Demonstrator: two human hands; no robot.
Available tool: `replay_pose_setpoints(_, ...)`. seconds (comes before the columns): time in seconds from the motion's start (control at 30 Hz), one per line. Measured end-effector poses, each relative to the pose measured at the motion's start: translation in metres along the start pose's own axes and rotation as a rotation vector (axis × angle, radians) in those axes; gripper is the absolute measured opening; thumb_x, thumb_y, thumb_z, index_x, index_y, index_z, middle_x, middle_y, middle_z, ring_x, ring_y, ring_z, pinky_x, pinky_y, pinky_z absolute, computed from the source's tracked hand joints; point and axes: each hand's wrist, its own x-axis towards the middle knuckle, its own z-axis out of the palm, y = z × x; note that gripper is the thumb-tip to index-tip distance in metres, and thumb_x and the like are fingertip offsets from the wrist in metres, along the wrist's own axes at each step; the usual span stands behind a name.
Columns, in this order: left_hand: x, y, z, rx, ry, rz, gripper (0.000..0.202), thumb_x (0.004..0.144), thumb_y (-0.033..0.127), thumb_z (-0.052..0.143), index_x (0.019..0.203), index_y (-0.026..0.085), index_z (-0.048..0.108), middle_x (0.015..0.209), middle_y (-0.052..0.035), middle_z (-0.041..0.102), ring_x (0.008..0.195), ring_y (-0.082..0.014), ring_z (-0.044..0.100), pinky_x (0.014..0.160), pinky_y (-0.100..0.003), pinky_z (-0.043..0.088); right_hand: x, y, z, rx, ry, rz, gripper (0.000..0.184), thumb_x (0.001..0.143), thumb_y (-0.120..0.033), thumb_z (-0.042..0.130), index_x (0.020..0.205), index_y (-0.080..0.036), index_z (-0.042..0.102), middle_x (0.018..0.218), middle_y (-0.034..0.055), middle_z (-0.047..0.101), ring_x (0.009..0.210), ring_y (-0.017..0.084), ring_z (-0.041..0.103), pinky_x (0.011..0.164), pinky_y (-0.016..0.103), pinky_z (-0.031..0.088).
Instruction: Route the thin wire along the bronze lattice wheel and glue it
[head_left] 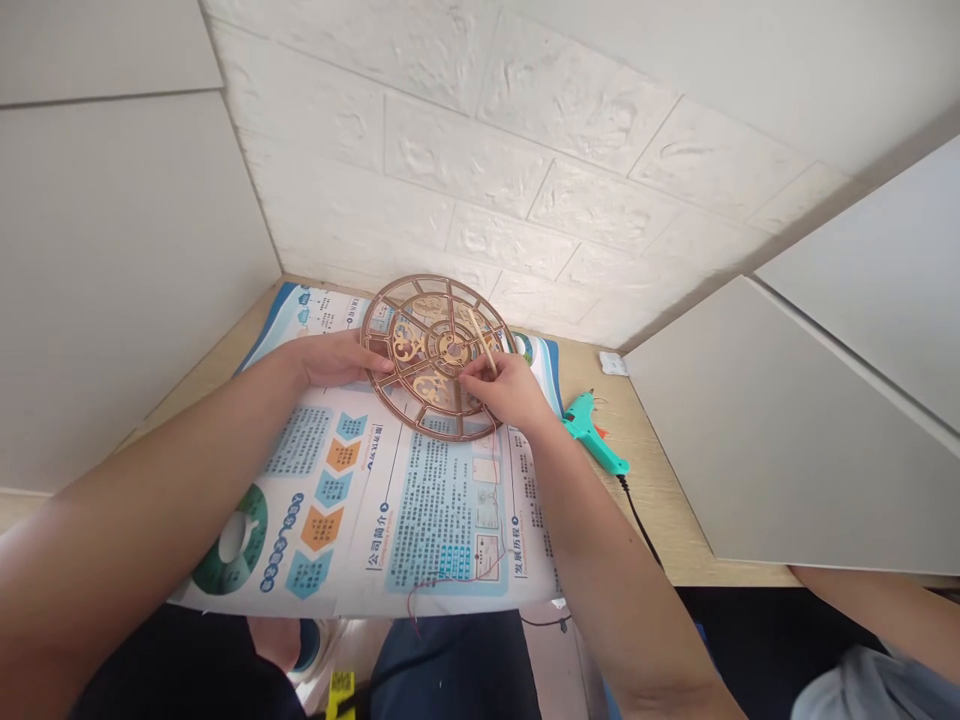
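Observation:
A round brown openwork disc (456, 432), with spokes and gold scrollwork inside its rings, is held up at a tilt over the printed paper (341, 540). My left hand (341, 358) grips its left rim, thumb on the front and fingers partly hidden behind. At the lower right of the disc's centre, my right hand (506, 385) has thumb and fingertips pinched close to the surface. A thin light-coloured stick (482, 340) juts up from between its fingers. Thin red thread (496, 470) trails from beneath the right hand down the paper to its front edge; its upper end is hidden.
Right of the paper lies a teal glue gun (592, 432) with a black cord (637, 520) on the wooden tabletop (675, 530). A small white packet (613, 363) sits near the wall. White panels flank both sides. Another person's arm (862, 610) shows at lower right.

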Motion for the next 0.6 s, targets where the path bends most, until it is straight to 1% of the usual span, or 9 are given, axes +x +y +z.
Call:
replay_pose_setpoints(0.1,-0.0007,0.0010,0.0009,-0.084,0.013,-0.074,0.045,0.066,0.038,0.094,0.101,0.015,0.078,0.102,-0.0092,0.077,0.097,-0.0240,0.066,0.099,-0.042,0.049,0.0000,-0.0005,-0.0001,-0.001,-0.001,0.026,0.010,0.071,-0.027,0.069,0.074,-0.017,0.068,0.064,-0.0012,0.061,0.059,0.013,0.053,0.057,0.029,0.041)
replay_pose_setpoints(0.3,-0.0019,0.0023,0.0016,-0.113,0.032,-0.097,0.049,0.065,0.036,0.095,0.106,0.015,0.078,0.108,-0.0095,0.079,0.110,-0.0283,0.065,0.103,-0.043,0.047,0.0002,-0.0011,-0.0007,-0.013,0.003,0.050,0.007,0.069,-0.024,0.068,0.071,-0.017,0.068,0.063,-0.0004,0.062,0.057,0.013,0.054,0.054,0.028,0.041)
replay_pose_setpoints(0.43,-0.0013,0.0000,-0.0007,-0.125,0.044,-0.109,0.053,0.065,0.035,0.097,0.109,0.013,0.077,0.109,-0.0094,0.078,0.109,-0.0275,0.066,0.101,-0.041,0.049,-0.0006,-0.0024,-0.0006,-0.008,-0.009,0.060,0.006,0.069,-0.024,0.067,0.070,-0.018,0.067,0.061,-0.0008,0.061,0.056,0.013,0.054,0.054,0.028,0.042)
replay_pose_setpoints(0.6,0.0009,-0.0057,-0.0075,-0.135,0.009,-0.085,0.052,0.068,0.033,0.095,0.112,0.013,0.077,0.114,-0.0118,0.078,0.106,-0.0255,0.069,0.100,-0.040,0.052,-0.0003,-0.0004,-0.0016,-0.009,-0.019,0.062,0.007,0.070,-0.025,0.067,0.071,-0.018,0.066,0.061,-0.0009,0.060,0.056,0.013,0.053,0.054,0.028,0.041)
